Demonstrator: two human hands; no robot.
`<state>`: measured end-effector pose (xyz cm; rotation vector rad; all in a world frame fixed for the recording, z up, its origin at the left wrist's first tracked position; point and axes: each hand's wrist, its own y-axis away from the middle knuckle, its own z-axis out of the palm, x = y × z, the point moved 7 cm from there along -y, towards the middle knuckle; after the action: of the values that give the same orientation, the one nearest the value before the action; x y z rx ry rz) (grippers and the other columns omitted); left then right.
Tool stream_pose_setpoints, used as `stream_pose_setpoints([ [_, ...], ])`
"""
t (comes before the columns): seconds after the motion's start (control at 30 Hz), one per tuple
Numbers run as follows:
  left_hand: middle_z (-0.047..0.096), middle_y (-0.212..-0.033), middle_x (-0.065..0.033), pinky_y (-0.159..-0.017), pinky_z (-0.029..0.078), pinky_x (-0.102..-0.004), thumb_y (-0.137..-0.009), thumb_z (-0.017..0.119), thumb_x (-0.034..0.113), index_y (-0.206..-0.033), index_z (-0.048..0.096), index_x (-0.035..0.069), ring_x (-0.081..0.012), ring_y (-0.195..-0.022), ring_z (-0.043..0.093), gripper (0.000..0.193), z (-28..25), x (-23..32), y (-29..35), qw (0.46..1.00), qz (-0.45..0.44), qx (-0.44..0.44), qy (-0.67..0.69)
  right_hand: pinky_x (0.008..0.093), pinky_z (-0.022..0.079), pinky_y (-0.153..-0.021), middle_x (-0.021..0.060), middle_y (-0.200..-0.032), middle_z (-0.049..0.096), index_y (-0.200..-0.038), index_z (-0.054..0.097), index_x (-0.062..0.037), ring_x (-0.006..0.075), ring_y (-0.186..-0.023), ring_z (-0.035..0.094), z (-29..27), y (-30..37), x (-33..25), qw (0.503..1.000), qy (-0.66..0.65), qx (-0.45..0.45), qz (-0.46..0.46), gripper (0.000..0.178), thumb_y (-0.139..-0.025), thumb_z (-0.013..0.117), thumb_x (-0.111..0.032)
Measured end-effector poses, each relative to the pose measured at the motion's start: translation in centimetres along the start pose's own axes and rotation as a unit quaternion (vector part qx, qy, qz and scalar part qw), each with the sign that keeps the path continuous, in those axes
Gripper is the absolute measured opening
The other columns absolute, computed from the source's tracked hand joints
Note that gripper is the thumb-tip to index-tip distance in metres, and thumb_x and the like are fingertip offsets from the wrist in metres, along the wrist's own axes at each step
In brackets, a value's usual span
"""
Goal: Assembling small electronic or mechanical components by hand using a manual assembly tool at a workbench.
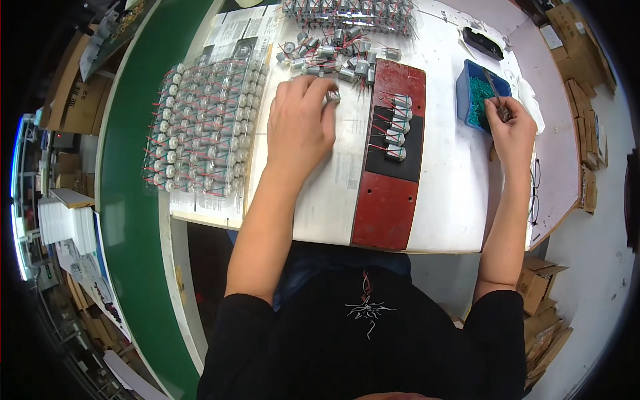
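Note:
My left hand (298,123) is closed, with a small silver motor (333,97) between its thumb and fingertips, partly hidden by them. Over the blue bin (465,105) at the right, my right hand (513,128) grips a pair of thin metal tweezers (492,81), whose tip points away from me. Small green pieces (479,93) fill much of that bin. Between my hands lies a dark red board (382,212) with a black middle strip (412,150). Several small motors (396,137) with red wires stand in a column on the strip.
Loose motors (327,51) with red wires are heaped beyond my left hand. A clear tray of wired motors (203,130) sits at the left, and another stack (350,15) stands at the far edge. A black case (481,43) and glasses (535,190) lie at the right.

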<state>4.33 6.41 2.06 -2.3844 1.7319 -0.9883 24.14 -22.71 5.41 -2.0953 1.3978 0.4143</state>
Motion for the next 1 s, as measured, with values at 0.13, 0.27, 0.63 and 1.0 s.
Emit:
stream_pose_setpoints([
  [0.13,0.064,-0.113,-0.0093,-0.094,0.043,-0.0439,-0.088,0.071,0.011,-0.108,0.073,0.011,-0.0301,-0.108,0.057,0.021,-0.2,1.5,-0.3,0.991,0.091,0.05,-0.083,0.0215,0.041,-0.061,-0.0014,-0.078,0.065,-0.103,0.074,0.0032,0.0047,-0.067,0.049,-0.3,-0.2,1.2,1.0,-0.012,0.012,0.014,0.018,-0.095,0.075,-0.013],
  [0.27,0.064,-0.119,-0.0088,-0.096,0.041,-0.0435,-0.089,0.067,0.005,-0.108,0.072,0.012,-0.0298,-0.111,0.056,0.021,0.8,1.2,-1.0,0.994,0.061,0.013,-0.088,0.0204,0.041,-0.064,-0.0026,-0.081,0.066,-0.106,0.075,0.0017,0.0035,-0.069,0.049,0.3,-0.2,1.7,0.989,-0.132,0.059,-0.032,0.018,-0.095,0.075,-0.013],
  [0.63,0.069,-0.109,-0.0089,-0.09,0.046,-0.0424,-0.087,0.071,0.005,-0.119,0.065,0.01,-0.0304,-0.105,0.062,0.033,-1.9,3.6,0.2,0.988,0.135,0.065,0.043,0.0199,0.036,-0.059,-0.0037,-0.08,0.065,-0.108,0.075,0.0004,0.0013,-0.066,0.046,-1.4,0.4,0.7,0.977,-0.211,0.03,0.022,0.021,-0.095,0.077,-0.016],
  [1.0,0.067,-0.1,-0.0025,-0.081,0.046,-0.0397,-0.081,0.082,0.012,-0.106,0.074,0.012,-0.0255,-0.091,0.061,0.026,-1.2,9.6,5.4,0.981,0.19,0.015,0.025,0.0214,0.032,-0.046,-0.0017,-0.076,0.065,-0.104,0.07,-0.0036,0.0036,-0.05,0.045,1.7,3.3,-2.6,0.84,-0.518,-0.147,0.069,0.02,-0.091,0.081,-0.014],
])
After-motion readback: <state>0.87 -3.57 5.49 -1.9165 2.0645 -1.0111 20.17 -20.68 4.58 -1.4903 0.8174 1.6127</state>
